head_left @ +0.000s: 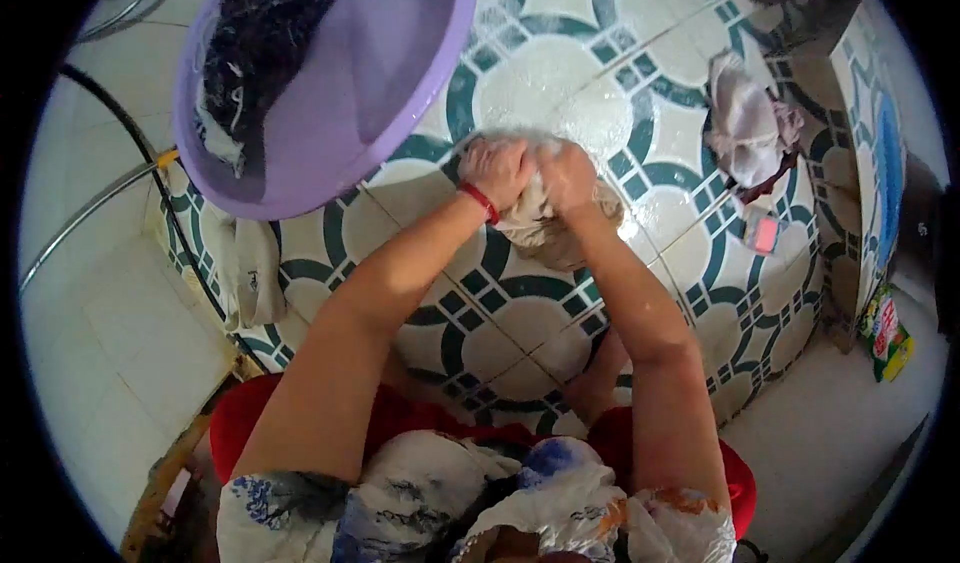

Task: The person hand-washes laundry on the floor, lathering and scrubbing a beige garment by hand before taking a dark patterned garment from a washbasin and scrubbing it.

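Both of my hands are closed on a wet beige cloth (550, 238) that lies bunched on the patterned tile floor. My left hand (497, 171), with a red band at the wrist, grips its left part. Close beside it, my right hand (567, 178) clutches the same cloth, slightly blurred. Whitish suds show around the fingers and on the wet tiles just above. What kind of garment the cloth is, I cannot tell.
A purple basin (400, 133) holding dark wet clothing (260, 43) stands at upper left. A pale cloth (250, 273) lies below it, near a hose (90, 213). To the right are crumpled garments (745, 128), a pink soap bar (766, 235) and a green packet (886, 335).
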`<act>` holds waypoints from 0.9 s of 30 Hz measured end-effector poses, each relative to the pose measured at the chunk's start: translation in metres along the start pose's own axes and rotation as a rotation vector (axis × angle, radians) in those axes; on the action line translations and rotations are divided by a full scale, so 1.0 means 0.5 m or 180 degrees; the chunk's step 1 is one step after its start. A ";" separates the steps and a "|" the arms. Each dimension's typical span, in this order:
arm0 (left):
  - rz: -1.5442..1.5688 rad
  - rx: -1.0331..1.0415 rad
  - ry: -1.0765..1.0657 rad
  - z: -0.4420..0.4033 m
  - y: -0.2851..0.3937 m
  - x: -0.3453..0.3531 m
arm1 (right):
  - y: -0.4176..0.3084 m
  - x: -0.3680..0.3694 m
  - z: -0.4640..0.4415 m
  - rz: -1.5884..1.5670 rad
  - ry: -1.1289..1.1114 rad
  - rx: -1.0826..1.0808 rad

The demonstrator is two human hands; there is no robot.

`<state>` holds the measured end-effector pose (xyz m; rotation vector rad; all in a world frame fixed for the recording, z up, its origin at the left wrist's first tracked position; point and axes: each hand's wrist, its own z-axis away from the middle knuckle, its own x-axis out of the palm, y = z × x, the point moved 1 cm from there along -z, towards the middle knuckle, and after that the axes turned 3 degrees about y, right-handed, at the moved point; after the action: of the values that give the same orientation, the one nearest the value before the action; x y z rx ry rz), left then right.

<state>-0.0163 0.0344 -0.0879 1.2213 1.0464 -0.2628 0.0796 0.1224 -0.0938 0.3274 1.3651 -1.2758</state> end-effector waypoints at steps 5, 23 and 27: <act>-0.0207 0.0232 -0.0163 -0.026 0.102 -0.101 | -0.001 -0.152 -0.119 -0.2466 -0.1382 0.0847; -0.0470 0.1339 0.0275 0.030 -0.011 -0.010 | 0.026 -0.035 0.065 -0.0104 0.0103 -0.0841; -0.0558 -0.0079 -0.0043 0.010 0.024 -0.014 | 0.017 -0.057 0.006 -0.0035 -0.0635 -0.0730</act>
<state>-0.0095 0.0322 -0.0749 1.1054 1.1434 -0.3919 0.0963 0.1364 -0.0731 0.0329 1.3264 -1.1155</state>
